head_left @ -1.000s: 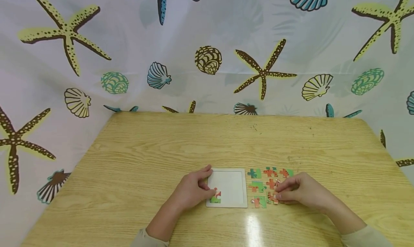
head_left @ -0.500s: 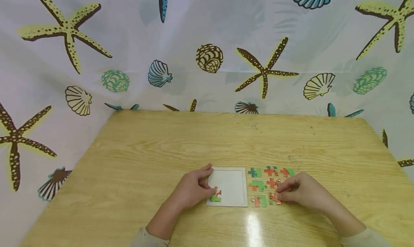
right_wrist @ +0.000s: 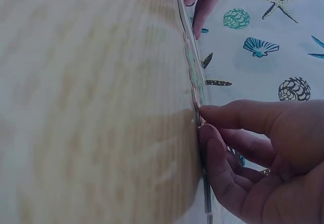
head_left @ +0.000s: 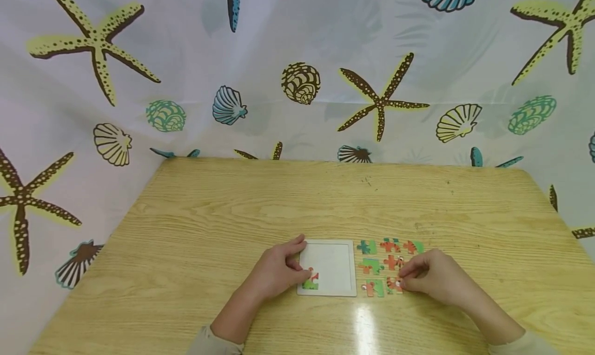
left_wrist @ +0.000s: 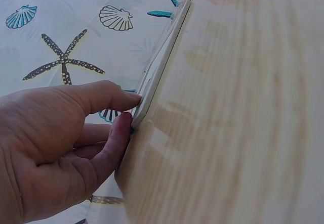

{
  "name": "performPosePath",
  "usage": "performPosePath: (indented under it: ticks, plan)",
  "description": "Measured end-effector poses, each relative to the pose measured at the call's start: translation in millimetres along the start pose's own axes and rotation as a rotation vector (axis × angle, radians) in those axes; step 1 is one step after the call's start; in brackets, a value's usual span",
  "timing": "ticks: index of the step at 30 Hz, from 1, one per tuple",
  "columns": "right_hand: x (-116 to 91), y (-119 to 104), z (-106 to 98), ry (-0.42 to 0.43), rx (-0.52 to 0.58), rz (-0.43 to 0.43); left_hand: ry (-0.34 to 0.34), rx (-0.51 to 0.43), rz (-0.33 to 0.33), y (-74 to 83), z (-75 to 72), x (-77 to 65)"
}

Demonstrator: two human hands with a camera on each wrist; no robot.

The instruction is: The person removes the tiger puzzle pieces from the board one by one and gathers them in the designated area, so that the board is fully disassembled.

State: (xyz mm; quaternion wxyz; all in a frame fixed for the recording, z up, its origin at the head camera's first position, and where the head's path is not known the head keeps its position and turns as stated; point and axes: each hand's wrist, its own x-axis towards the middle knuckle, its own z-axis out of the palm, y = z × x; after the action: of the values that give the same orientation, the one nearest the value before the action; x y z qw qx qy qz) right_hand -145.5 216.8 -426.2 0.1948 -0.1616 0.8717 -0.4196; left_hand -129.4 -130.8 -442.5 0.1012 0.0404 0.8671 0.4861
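In the head view my left hand (head_left: pixel 279 268) holds the left side of a white puzzle tray (head_left: pixel 332 293), with the thumb over the rim. One red and green jigsaw piece (head_left: pixel 310 284) lies in the tray's lower left corner, partly under the thumb. My right hand (head_left: pixel 437 277) pinches a red and white jigsaw piece (head_left: pixel 393 286) at the lower right of the loose pieces. From the left wrist, the thumb and a finger of the left hand (left_wrist: pixel 66 143) meet at the tray's edge (left_wrist: pixel 152 90). The right wrist view shows my right hand (right_wrist: pixel 268 153) with fingertips at table level.
Several other loose pieces lie in rows right of the tray, among them a teal and green piece (head_left: pixel 367 247) and a green and orange piece (head_left: pixel 371 265). The wooden table (head_left: pixel 260 205) reaches back to a curtain (head_left: pixel 260 45) printed with shells and starfish.
The piece at my right fingertips has slid slightly right, away from its neighbour. My left hand stays on the tray. The head view has shifted a little.
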Motion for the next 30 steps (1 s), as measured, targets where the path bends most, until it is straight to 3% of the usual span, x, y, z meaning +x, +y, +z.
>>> performPosePath:
  ticks: [30]
  plan:
    - [6.0, -7.2, -2.2, -0.089, 0.208, -0.004, 0.003, 0.013, -0.002, -2.4, 2.5, 0.7]
